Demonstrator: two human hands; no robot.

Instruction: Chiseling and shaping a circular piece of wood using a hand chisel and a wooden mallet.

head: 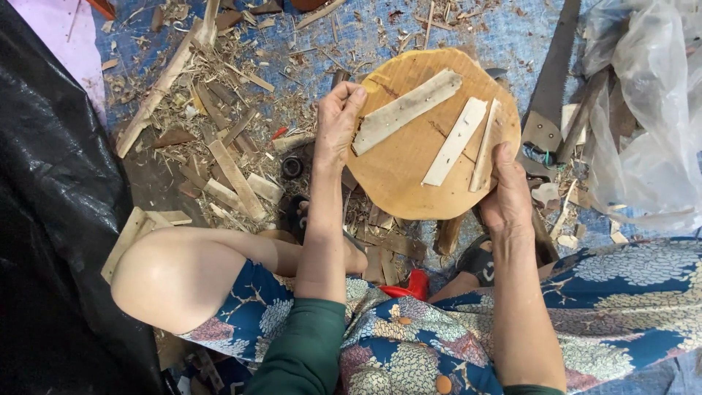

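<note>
The left hand [335, 124] is curling its fingers over the nine o'clock rim of a round wooden slab [398, 175], and the right hand [506, 192] is clasping the rim at four o'clock, the two holding it above a blue tarp [504, 33] littered with wood scraps [227, 157]. A saw [550, 91] is lying just past the three o'clock edge, clear plastic sheeting [651, 110] beyond it, black sheeting [51, 205] crowding nine o'clock. The pale slab is carrying three flat wooden strips [453, 143] laid slantwise.

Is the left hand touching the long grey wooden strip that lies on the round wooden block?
Touching. In the head view the left hand has its fingertips pressed on the grey strip, near its lower-left end, on the round block.
</note>
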